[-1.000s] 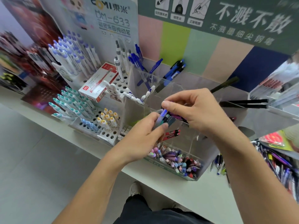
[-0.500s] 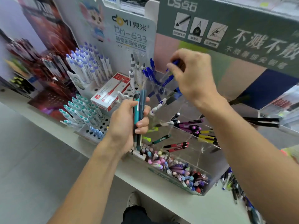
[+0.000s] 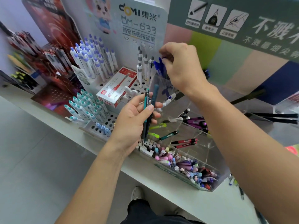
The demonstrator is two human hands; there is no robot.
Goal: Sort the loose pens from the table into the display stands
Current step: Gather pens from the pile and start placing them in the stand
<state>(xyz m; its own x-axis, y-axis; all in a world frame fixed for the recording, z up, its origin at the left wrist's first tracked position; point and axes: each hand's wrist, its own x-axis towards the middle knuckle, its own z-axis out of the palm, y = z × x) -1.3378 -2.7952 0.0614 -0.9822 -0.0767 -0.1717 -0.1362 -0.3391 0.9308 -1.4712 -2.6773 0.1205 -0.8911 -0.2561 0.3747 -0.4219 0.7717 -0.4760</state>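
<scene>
My left hand (image 3: 132,122) grips two dark teal pens (image 3: 149,110) upright, just left of the clear acrylic display stand (image 3: 199,143). My right hand (image 3: 181,67) is raised over the stand's top back compartment and pinches a blue pen (image 3: 159,66) among other blue pens there. Lower compartments of the stand hold purple, green, teal and red pens. The front trough is full of mixed pastel pens (image 3: 182,167).
A white perforated stand (image 3: 105,123) on the left carries blue-capped and teal-capped pens. A red-and-white pen box (image 3: 117,88) lies on it. Loose pens (image 3: 234,183) lie on the shelf at right. Black pens (image 3: 275,118) lie in another stand at far right.
My right hand moved from in front of the stand up to its top back compartment with a blue pen. My left hand turned the teal pens upright and shifted left.
</scene>
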